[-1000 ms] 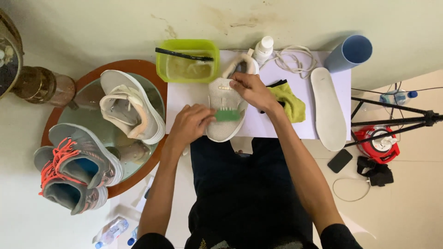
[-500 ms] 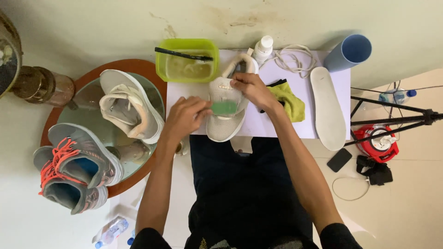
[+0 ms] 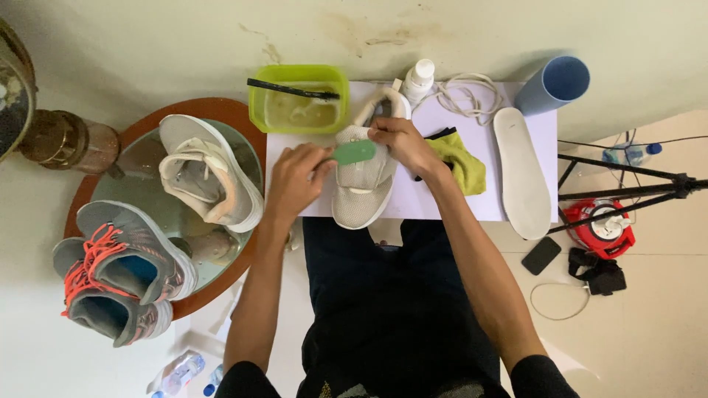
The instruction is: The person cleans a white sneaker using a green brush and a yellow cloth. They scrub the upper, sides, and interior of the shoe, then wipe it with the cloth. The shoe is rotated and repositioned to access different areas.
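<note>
Left hand (image 3: 293, 180) grips a small green brush (image 3: 352, 152), its head lying on a pale grey sneaker (image 3: 365, 177) between both hands. Right hand (image 3: 398, 144) clasps the sneaker's collar; a yellow-green cloth (image 3: 461, 162) lies just right of it.

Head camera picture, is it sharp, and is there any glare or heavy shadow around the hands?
Head view: sharp overall, soft even light; left hand with green brush and right hand on the grey shoe slightly soft; faint reflections on the round glass table; only soft shadows.
</note>
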